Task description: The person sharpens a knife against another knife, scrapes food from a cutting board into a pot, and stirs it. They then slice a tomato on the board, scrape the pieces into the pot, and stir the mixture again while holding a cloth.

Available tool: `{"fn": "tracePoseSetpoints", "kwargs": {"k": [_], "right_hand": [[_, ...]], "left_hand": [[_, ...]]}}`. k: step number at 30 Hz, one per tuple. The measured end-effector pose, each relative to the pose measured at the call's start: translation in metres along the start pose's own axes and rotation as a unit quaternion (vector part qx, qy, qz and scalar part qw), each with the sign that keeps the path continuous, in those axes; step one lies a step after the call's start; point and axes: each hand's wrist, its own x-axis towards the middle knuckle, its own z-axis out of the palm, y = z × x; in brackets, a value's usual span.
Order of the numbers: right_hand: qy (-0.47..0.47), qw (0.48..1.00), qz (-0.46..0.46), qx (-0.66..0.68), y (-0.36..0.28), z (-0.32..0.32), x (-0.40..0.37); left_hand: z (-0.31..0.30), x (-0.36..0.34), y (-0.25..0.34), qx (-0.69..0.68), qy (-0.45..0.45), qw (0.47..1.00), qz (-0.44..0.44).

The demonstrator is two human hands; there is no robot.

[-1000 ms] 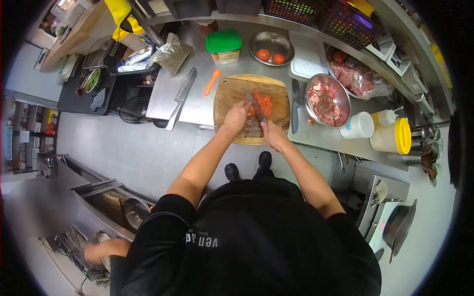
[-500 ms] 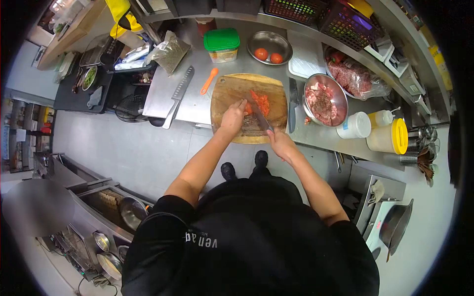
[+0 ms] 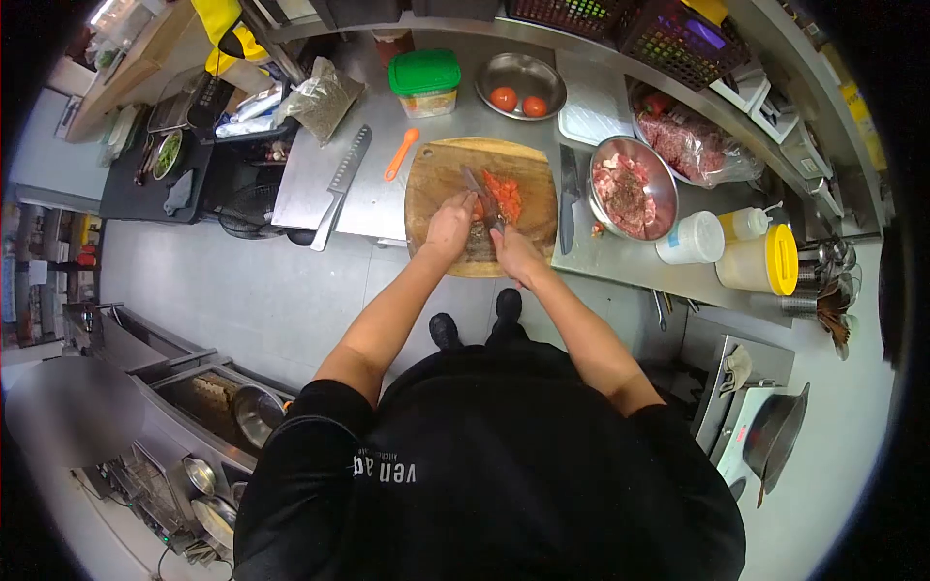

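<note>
A wooden cutting board (image 3: 441, 174) lies at the counter's front edge. My right hand (image 3: 520, 256) is wrapped round the handle of a kitchen knife (image 3: 480, 190), its blade slanting up and left over the board. Close to the left side of the blade, my left hand (image 3: 451, 225) has its fingers closed on a tomato piece (image 3: 478, 209), mostly hidden under the fingertips. Chopped tomato (image 3: 504, 198) is heaped to the right of the blade. Beyond the board, two whole tomatoes (image 3: 504, 98) sit in a metal bowl (image 3: 554, 81).
Right of the board lie another knife (image 3: 567, 218) and a metal bowl of meat (image 3: 630, 194), beside white (image 3: 693, 238) and yellow-lidded (image 3: 783, 259) containers. Leftward are an orange peeler-like tool (image 3: 401, 155), a large knife (image 3: 344, 174) and a green-lidded tub (image 3: 424, 82). A shelf overhangs the back.
The knife has moved left and my right hand has come closer to my left hand. A tomato piece now shows at my left fingertips. The view has shifted slightly.
</note>
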Motion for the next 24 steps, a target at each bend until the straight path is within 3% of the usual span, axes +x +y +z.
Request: {"fn": "tracePoseSetpoints", "kwargs": {"k": [4,6,9,16,19,24], "right_hand": [[0.048,0.995,-0.067,-0.048,0.020,-0.002,-0.015],[0.001,1.000,-0.008,-0.014,0.007,-0.021,-0.053],[-0.011,1.000,0.008,-0.019,0.013,-0.023,-0.065],[-0.050,0.998,0.022,-0.013,0.007,-0.022,-0.052],[-0.027,0.999,0.012,0.022,0.002,-0.001,-0.019],[0.047,0.997,-0.045,-0.044,0.020,0.022,0.010]], "left_hand": [[-0.004,-0.006,0.008,-0.008,0.065,0.998,-0.015],[-0.007,-0.007,0.005,-0.023,0.065,0.998,-0.010],[-0.007,-0.009,0.005,-0.039,0.045,0.998,-0.006],[-0.008,-0.006,0.005,-0.004,0.016,1.000,-0.006],[-0.010,-0.004,0.004,-0.032,0.011,0.999,-0.006],[-0.010,-0.005,0.012,0.008,0.007,1.000,-0.027]]}}
